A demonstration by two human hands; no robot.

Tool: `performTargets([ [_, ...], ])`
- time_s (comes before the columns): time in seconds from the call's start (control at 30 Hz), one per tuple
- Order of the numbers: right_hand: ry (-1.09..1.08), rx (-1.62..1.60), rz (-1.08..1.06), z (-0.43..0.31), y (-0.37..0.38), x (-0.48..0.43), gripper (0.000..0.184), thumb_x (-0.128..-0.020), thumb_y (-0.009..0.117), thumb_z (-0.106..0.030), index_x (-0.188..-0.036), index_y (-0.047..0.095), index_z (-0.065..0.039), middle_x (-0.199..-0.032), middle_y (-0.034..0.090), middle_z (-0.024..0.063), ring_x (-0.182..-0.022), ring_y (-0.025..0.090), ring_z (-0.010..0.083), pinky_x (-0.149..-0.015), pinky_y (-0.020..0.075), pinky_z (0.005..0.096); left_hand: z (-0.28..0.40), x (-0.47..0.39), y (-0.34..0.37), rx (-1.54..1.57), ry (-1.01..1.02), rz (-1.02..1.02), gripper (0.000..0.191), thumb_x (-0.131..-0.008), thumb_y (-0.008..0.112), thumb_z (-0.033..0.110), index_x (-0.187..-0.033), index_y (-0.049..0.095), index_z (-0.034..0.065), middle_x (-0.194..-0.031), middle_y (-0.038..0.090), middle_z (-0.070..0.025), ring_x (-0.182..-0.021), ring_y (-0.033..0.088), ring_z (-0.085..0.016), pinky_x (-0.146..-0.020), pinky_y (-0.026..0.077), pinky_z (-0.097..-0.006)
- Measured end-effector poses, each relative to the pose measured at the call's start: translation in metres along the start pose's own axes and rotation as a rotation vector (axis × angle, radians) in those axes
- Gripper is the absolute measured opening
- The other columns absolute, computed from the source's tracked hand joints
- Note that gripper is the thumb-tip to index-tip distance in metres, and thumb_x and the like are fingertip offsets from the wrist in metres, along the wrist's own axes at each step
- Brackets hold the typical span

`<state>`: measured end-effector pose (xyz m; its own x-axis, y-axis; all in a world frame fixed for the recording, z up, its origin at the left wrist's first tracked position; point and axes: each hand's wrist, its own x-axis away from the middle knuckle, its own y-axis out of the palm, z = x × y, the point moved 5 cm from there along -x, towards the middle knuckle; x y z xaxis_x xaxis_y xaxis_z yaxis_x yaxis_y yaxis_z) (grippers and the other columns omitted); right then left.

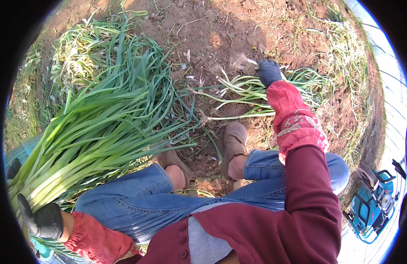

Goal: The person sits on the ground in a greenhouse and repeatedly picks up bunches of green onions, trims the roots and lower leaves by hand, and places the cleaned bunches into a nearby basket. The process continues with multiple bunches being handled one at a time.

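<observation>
My left hand point(45, 217), in a black glove, grips a thick bunch of long-leaved allium plants point(91, 142) by the pale stems at the left edge. Its green leaves fan out across my left leg and foot. The bunch's root ends are out of view. Reaching forward, my gloved right hand point(270, 71) is closed around a stem whose white base and tangled roots point(243, 62) stick out to the left, slightly blurred. Beneath that hand, several thinner allium plants point(243, 89) lie on the soil, roots to the left and green leaves to the right.
Withered leaves point(76, 62) are heaped at the upper left. A teal plastic basket point(25, 150) shows behind the bunch, near a dark object point(14, 167) I cannot identify. To the right, a blue device with black handles point(371, 204) stands beside pale sheeting point(393, 79).
</observation>
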<state>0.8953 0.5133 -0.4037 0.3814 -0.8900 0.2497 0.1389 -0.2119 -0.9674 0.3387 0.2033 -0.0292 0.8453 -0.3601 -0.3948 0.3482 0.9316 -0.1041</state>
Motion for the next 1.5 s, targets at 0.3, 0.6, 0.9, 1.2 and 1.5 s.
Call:
performTargets([
  [0.3, -0.095, -0.473, -0.092, -0.120, 0.001, 0.055, 0.020, -0.089, 0.052, -0.029, -0.094, 0.060, -0.012, -0.078, 0.065, 0.0155, -0.073, 0.063, 0.0350, -0.064, 0.0484, 0.0449, 0.004, 0.004, 0.013, 0.059, 0.000, -0.079, 0.029, -0.087, 0.048, 0.005, -0.110, 0.059, -0.0072, -0.118, 0.055, -0.0260, -0.106, 0.056, -0.034, -0.096, 0.044, -0.0454],
  [0.6, -0.043, -0.309, -0.266, -0.179, 0.026, 0.047, 0.020, -0.077, 0.054, -0.016, -0.094, 0.064, -0.010, -0.085, 0.066, 0.0171, -0.081, 0.064, 0.0343, -0.069, 0.0506, 0.0447, 0.003, 0.009, 0.021, 0.014, 0.039, -0.180, 0.029, -0.086, 0.049, 0.005, -0.109, 0.059, -0.0083, -0.116, 0.056, -0.0262, -0.106, 0.056, -0.034, -0.096, 0.045, -0.0464],
  [0.9, -0.232, -0.060, -0.462, -0.177, 0.068, 0.128, 0.022, -0.076, 0.059, -0.019, -0.096, 0.065, -0.013, -0.085, 0.066, 0.0130, -0.082, 0.065, 0.0322, -0.069, 0.0518, 0.0429, -0.011, -0.009, 0.004, 0.035, 0.149, -0.337, 0.031, -0.088, 0.046, 0.007, -0.112, 0.057, -0.0099, -0.114, 0.058, -0.0235, -0.098, 0.060, -0.032, -0.092, 0.048, -0.0434],
  [1.2, 0.002, -0.611, -0.284, -0.141, 0.036, 0.095, 0.030, -0.079, 0.064, -0.034, -0.099, 0.063, -0.012, -0.086, 0.065, 0.0154, -0.082, 0.063, 0.0292, -0.073, 0.0476, 0.0411, -0.012, -0.009, 0.037, 0.363, -0.053, -0.419, 0.029, -0.082, 0.058, 0.007, -0.106, 0.061, -0.0095, -0.111, 0.061, -0.0162, -0.102, 0.060, -0.024, -0.092, 0.047, -0.0386],
  [1.5, -0.181, -1.405, -0.109, -0.119, -0.274, 0.099, 0.039, -0.085, 0.064, -0.036, -0.108, 0.054, -0.006, -0.069, 0.053, -0.0021, -0.051, 0.043, 0.0071, -0.042, 0.0352, 0.0231, 0.055, 0.062, 0.093, 0.394, -0.161, -0.606, 0.044, -0.075, 0.067, 0.005, -0.114, 0.054, -0.0082, -0.109, 0.060, -0.0147, -0.102, 0.057, -0.022, -0.092, 0.044, -0.0350],
])
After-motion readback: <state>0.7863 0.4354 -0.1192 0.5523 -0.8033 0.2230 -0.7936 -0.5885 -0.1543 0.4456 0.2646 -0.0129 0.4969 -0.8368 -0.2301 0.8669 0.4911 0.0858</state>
